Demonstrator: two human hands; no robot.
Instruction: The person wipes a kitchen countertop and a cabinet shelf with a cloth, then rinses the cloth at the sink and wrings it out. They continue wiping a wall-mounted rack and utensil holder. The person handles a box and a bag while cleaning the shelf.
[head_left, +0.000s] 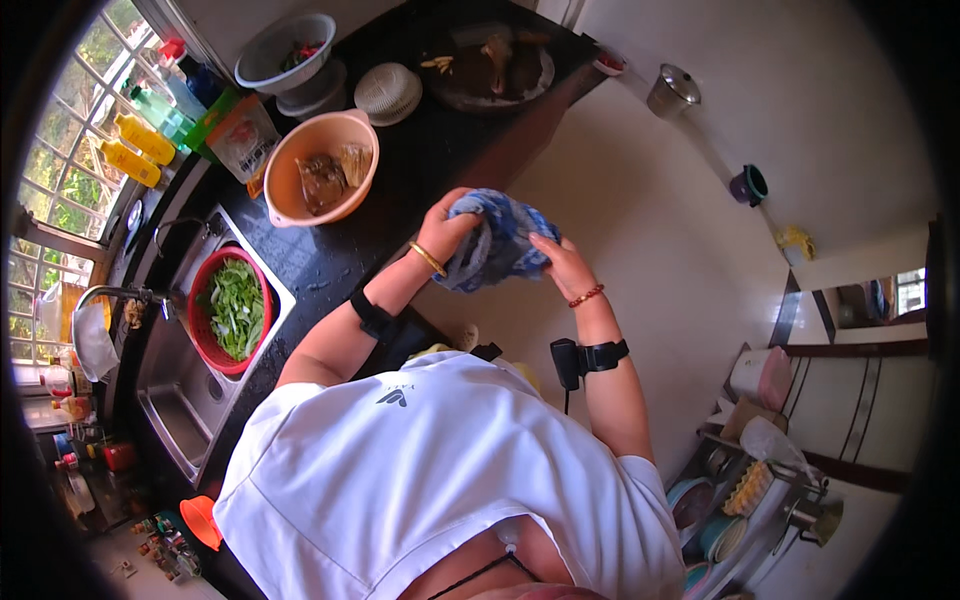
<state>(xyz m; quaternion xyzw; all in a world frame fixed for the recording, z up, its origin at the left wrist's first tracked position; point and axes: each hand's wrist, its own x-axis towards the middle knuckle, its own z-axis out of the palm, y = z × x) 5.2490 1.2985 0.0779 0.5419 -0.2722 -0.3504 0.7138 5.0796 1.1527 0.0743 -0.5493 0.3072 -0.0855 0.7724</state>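
A crumpled blue-and-grey patterned cloth (504, 241) hangs in front of my chest, over the floor beside the counter. My left hand (448, 231) grips its left side, thumb on top. At the right edge, my right hand (566, 266) pinches it between thumb and fingers. The cloth covers some of the fingers on both hands. Left of the cloth, on the black counter (319, 259), is a peach plastic basin (279, 176) holding brown pieces of food that I cannot identify.
A red colander (196, 311) of leafy greens sits in the steel sink (176, 420). Behind the basin are a white plastic basket (388, 94) and a round chopping board (517, 71) with food on it. A lidded pot (673, 91) stands along the right wall, and a loaded rack (750, 517) is at lower right.
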